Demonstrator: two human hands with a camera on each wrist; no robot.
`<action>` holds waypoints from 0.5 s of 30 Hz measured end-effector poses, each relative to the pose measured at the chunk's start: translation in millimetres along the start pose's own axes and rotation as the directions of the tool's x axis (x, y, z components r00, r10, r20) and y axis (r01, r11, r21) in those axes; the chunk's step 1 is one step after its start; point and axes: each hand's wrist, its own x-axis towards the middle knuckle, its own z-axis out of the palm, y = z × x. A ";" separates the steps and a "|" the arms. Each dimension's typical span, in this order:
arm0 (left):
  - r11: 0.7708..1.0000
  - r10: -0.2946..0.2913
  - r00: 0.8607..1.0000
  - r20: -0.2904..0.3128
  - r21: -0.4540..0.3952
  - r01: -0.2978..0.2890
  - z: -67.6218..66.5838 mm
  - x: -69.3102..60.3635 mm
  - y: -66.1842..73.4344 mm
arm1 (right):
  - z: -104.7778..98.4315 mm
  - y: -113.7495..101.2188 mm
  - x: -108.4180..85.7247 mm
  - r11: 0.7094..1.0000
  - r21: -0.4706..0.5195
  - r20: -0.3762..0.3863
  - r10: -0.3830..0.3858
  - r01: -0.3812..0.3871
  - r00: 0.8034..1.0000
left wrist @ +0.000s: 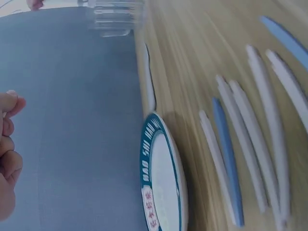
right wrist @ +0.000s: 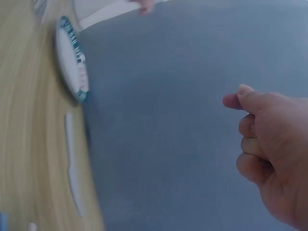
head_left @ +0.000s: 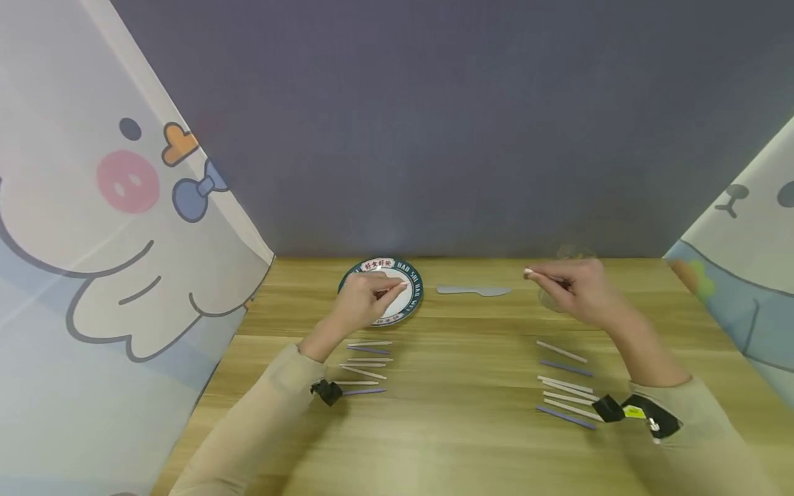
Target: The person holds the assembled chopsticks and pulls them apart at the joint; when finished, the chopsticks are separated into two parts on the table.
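My left hand (head_left: 362,301) hovers above the plate (head_left: 417,303), which is white with a green lettered rim. Its fingers are curled, thumb against index finger, and the left wrist view shows nothing between them. Farther right, my right hand (head_left: 583,289) is raised in front of a clear glass (head_left: 548,302), partly hiding it. Thumb and index tips (right wrist: 244,90) meet there too, the other fingers folded in, with no object visible in the right wrist view. Between the hands lies a pale table knife (head_left: 473,291), touched by neither.
Thin white and purple sticks (head_left: 366,359) lie in a group below the plate. A second group of similar sticks (head_left: 566,387) lies at the right. Behind the wooden table (head_left: 459,427) stands a dark grey panel (head_left: 434,131), with cartoon-printed panels (head_left: 56,227) on both sides.
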 end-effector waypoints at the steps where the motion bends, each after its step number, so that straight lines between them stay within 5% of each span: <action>1: 1.000 -0.020 1.000 -0.003 -0.009 0.020 -4.7 -4.0 -3.8 | -6.9 1.1 -1.3 1.000 -0.010 -0.001 0.000 0.000 1.000; 8: 0.998 -0.001 0.994 0.105 -0.055 0.007 -11.8 -22.7 -7.1 | -24.5 -2.5 -26.3 0.987 -0.134 0.133 0.104 -0.086 0.986; 15: 0.993 -0.036 0.971 0.235 -0.098 0.061 -22.3 -42.8 0.3 | -26.7 -12.1 -55.8 0.970 -0.070 0.260 0.242 -0.232 0.935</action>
